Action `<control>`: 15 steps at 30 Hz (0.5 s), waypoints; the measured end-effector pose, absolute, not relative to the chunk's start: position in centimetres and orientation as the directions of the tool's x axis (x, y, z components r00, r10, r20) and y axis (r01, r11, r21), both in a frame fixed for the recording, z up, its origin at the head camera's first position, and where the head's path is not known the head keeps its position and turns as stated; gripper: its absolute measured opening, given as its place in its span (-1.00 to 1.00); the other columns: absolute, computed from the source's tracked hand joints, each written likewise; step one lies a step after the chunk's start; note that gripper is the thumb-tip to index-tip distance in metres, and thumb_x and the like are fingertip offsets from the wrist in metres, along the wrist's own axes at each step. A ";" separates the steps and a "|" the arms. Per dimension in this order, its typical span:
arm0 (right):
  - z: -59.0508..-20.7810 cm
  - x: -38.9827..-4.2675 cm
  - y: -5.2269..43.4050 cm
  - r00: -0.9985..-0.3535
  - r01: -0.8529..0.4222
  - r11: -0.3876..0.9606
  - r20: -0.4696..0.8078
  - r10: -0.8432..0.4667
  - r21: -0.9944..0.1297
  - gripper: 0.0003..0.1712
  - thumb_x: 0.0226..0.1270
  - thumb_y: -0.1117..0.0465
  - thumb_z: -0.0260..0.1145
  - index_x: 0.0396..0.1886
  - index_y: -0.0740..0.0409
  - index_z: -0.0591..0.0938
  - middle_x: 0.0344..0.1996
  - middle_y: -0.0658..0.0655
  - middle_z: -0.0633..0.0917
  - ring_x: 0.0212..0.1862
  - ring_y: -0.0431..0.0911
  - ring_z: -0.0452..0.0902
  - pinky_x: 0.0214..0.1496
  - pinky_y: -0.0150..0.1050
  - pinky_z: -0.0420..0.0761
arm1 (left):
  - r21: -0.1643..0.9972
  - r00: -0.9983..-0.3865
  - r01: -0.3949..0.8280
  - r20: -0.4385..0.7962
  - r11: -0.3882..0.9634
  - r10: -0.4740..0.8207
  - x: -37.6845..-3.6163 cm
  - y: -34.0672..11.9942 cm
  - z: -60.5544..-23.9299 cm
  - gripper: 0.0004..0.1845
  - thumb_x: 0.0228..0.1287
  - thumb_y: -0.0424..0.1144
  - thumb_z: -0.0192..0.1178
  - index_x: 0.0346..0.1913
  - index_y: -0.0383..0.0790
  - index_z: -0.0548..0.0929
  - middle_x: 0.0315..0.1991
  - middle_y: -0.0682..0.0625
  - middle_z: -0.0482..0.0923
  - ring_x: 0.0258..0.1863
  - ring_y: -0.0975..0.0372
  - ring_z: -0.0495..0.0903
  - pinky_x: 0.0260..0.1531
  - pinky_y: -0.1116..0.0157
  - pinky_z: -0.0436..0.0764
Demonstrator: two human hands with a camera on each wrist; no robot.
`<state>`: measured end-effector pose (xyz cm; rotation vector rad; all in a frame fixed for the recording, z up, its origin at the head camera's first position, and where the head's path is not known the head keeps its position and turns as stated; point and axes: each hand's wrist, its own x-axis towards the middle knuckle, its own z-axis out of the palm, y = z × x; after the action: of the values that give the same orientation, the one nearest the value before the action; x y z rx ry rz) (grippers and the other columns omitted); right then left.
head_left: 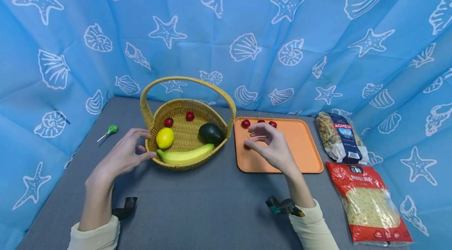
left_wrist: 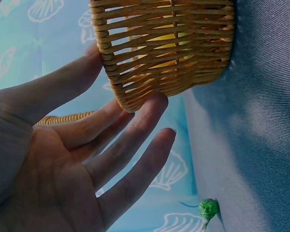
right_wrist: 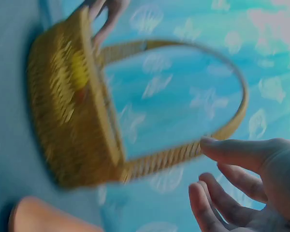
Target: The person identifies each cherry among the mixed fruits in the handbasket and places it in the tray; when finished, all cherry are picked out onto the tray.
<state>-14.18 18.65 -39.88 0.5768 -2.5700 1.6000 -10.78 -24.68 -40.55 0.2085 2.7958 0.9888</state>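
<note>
My left hand (head_left: pixel 123 154) holds the left rim of a wicker basket (head_left: pixel 183 166), thumb and fingertips against its woven edge in the left wrist view. Inside lie a lemon (head_left: pixel 164 137), a banana (head_left: pixel 185 156), an avocado (head_left: pixel 210 133) and two cherries (head_left: pixel 190 116). Over the left part of an orange tray (head_left: pixel 296 144) hovers my right hand (head_left: pixel 270 146), fingers loosely bent and thumb apart from them. Just by its fingertips is a cherry (head_left: pixel 246 146), partly hidden. More cherries (head_left: pixel 245 123) with stems lie along the tray's back edge. The right wrist view shows nothing between the fingers.
A green-wrapped lollipop (head_left: pixel 112 129) lies left of the basket. Right of the tray are an Agnesi pasta bag (head_left: pixel 340 138) and a red bag of pasta (head_left: pixel 370 203). The basket's tall handle (head_left: pixel 188 79) arches upward. A blue curtain (head_left: pixel 226 26) borders the grey table (head_left: pixel 197 207).
</note>
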 end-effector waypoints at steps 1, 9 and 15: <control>-39.4 -13.9 18.2 -0.916 -0.366 0.357 0.264 -0.303 -0.859 -0.51 0.32 0.40 0.57 0.22 0.31 0.65 0.10 0.33 0.74 0.06 0.09 0.76 0.14 -0.37 0.80 | 0.632 -0.976 0.076 -0.111 0.771 0.187 -10.8 -24.6 -40.5 -0.31 0.45 -0.15 0.47 0.45 -0.47 0.48 0.53 -0.42 0.29 0.10 -0.16 0.71 0.10 -0.21 0.75; -37.2 -13.4 12.4 -0.820 -0.423 0.146 0.309 -0.483 -0.894 -0.58 0.34 0.48 0.51 0.17 0.37 0.66 0.05 0.35 0.73 0.01 0.05 0.75 0.15 -0.30 0.82 | 0.633 -0.976 0.087 -0.100 0.769 0.192 -10.7 -24.7 -40.7 -0.32 0.44 -0.15 0.47 0.43 -0.47 0.49 0.52 -0.42 0.30 0.07 -0.13 0.71 0.07 -0.18 0.75; -38.0 -17.1 7.0 -0.820 -0.347 0.174 0.209 -0.532 -0.921 -0.61 0.41 0.38 0.50 0.19 0.30 0.67 0.13 0.30 0.73 0.13 0.21 0.75 0.23 -0.22 0.80 | 0.639 -0.975 0.087 -0.105 0.765 0.198 -10.9 -25.0 -40.8 -0.31 0.43 -0.13 0.48 0.44 -0.45 0.50 0.53 -0.40 0.29 0.07 -0.11 0.70 0.05 -0.15 0.75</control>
<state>-17.07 6.98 -37.97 0.9565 -2.5246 1.9025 -10.89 -24.96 -40.81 0.2269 2.7931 0.9988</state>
